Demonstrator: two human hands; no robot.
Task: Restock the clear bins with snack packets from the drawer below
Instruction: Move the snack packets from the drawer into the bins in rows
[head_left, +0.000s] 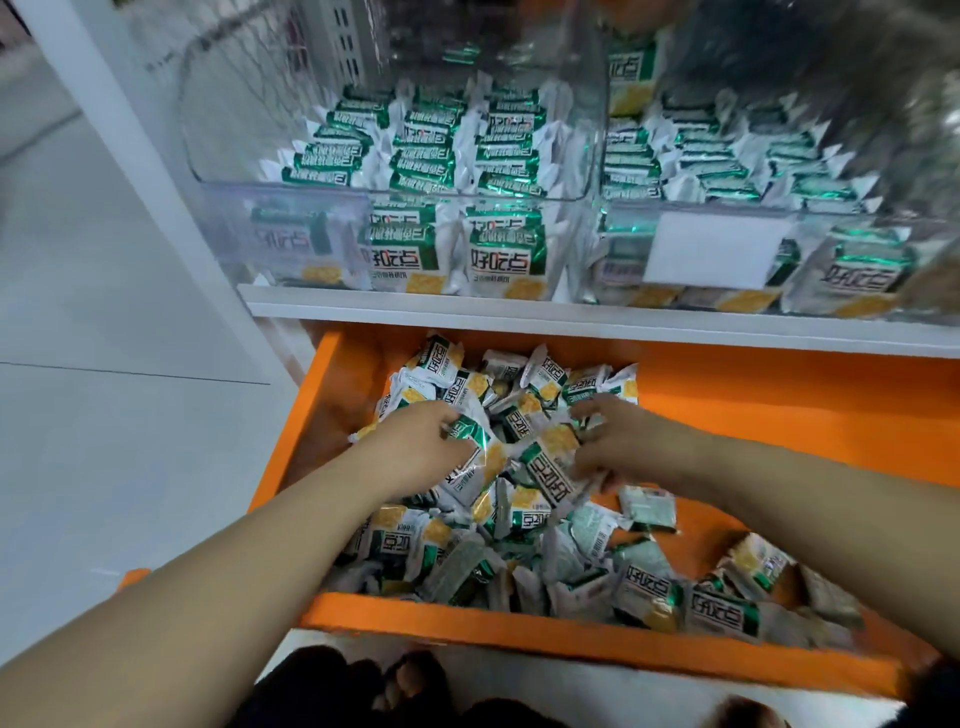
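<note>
Snack packets (524, 512) lie heaped in the near orange drawer (467, 618); left hand (421, 447) and right hand (618, 447) each grip some mid-heap. The far clear bins (306, 208) above look largely stocked, with headroom left, so more transfers likely remain.

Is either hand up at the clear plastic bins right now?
No, the left hand and right hand are both down among the green-and-white snack packets in the orange drawer.

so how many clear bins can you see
2, side by side on the shelf: left bin, right bin with a white label. More may sit beyond the frame.
</note>
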